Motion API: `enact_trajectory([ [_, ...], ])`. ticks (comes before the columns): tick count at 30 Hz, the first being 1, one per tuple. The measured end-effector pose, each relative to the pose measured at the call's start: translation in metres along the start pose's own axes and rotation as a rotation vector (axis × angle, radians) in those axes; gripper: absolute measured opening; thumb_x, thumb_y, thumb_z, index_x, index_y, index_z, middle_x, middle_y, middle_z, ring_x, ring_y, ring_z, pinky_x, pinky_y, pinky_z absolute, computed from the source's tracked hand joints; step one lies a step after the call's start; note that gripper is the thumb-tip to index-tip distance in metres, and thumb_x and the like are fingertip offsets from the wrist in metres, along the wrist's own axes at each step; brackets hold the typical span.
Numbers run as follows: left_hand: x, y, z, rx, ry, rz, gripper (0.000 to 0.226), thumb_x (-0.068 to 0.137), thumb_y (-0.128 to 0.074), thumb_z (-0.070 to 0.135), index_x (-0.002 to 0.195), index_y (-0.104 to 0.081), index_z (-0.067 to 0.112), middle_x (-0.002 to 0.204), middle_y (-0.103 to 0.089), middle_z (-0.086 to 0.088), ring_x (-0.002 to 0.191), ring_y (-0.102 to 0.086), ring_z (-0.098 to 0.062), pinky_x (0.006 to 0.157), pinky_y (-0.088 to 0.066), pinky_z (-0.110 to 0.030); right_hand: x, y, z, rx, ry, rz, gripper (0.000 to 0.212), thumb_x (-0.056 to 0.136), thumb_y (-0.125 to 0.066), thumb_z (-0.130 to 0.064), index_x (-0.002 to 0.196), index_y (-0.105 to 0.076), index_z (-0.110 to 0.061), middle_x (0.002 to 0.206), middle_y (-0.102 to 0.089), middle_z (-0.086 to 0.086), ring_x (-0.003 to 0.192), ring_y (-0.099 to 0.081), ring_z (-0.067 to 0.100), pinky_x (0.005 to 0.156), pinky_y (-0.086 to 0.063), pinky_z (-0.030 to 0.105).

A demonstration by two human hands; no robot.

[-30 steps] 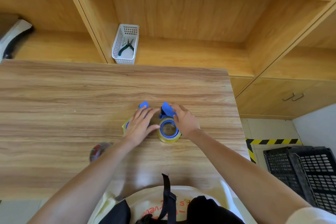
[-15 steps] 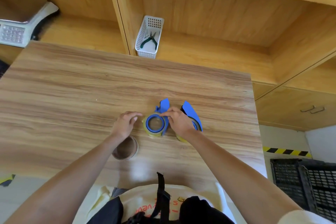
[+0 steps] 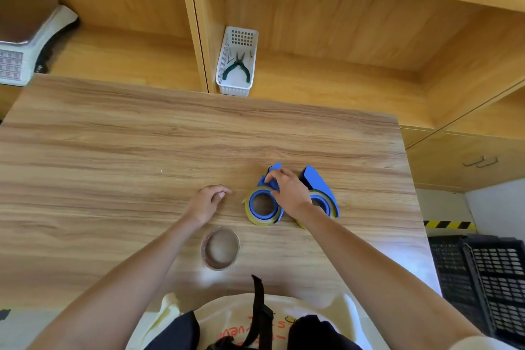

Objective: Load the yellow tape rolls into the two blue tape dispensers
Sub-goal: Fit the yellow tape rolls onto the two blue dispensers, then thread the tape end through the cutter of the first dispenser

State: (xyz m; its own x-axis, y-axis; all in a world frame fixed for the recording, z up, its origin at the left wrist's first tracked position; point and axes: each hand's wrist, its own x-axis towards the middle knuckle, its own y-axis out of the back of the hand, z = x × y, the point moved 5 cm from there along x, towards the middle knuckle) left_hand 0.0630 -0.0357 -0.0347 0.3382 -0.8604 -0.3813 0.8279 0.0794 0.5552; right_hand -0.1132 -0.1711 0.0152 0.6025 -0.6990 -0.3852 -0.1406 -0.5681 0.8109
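Observation:
Two blue tape dispensers lie side by side on the wooden table (image 3: pixel 113 150), each with a yellow tape roll around its hub. The left dispenser (image 3: pixel 262 204) shows its roll's yellow edge (image 3: pixel 257 220) below the blue ring. My right hand (image 3: pixel 287 190) rests on it, fingers pinching its blue upper part. The right dispenser (image 3: pixel 316 180) lies just beyond that hand, partly hidden by my wrist. My left hand (image 3: pixel 206 202) sits on the table to the left, fingers loosely curled, holding nothing.
A brownish tape roll (image 3: pixel 220 248) lies flat near the table's front edge. A white basket (image 3: pixel 237 62) with green-handled pliers stands on the shelf behind. A weighing scale (image 3: pixel 25 37) is at far left. Black crates (image 3: pixel 483 278) stand on the floor at right.
My left hand has let go of the left dispenser and drawn back to the left. My right hand has moved from the right dispenser onto the left one. The camera view shifted.

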Motion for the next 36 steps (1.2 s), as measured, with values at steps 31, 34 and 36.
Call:
enact_trajectory([
  [31,0.015,-0.033,0.022,-0.322,0.087,-0.401,0.04,0.077,-0.082,0.002,0.105,-0.06,0.02,0.095,-0.065,0.011,0.089,-0.061,-0.005,0.073,-0.049,-0.005,-0.008,-0.008,0.008,0.419,-0.202,0.28,0.076,0.082,-0.073,-0.011,0.138,-0.025,-0.029,0.132,-0.05,0.004,0.108,-0.059,0.029,0.081,-0.054,0.045],
  [34,0.01,-0.028,0.04,-0.437,0.086,-0.389,0.045,0.068,-0.089,0.014,0.102,-0.061,0.025,0.094,-0.067,0.021,0.089,-0.06,0.006,0.087,-0.047,-0.012,-0.013,0.007,0.002,0.624,-0.129,0.371,0.069,0.081,-0.073,-0.005,0.125,-0.031,-0.036,0.122,-0.053,-0.007,0.11,-0.056,0.016,0.083,-0.049,0.031],
  [36,0.008,-0.022,0.052,-0.56,0.041,-0.395,0.059,0.048,-0.093,0.028,0.1,-0.065,0.021,0.086,-0.076,0.017,0.085,-0.066,0.006,0.079,-0.049,-0.009,-0.015,0.014,0.001,0.743,-0.09,0.404,0.072,0.08,-0.073,-0.001,0.124,-0.03,-0.039,0.122,-0.053,-0.008,0.111,-0.056,0.012,0.086,-0.05,0.027],
])
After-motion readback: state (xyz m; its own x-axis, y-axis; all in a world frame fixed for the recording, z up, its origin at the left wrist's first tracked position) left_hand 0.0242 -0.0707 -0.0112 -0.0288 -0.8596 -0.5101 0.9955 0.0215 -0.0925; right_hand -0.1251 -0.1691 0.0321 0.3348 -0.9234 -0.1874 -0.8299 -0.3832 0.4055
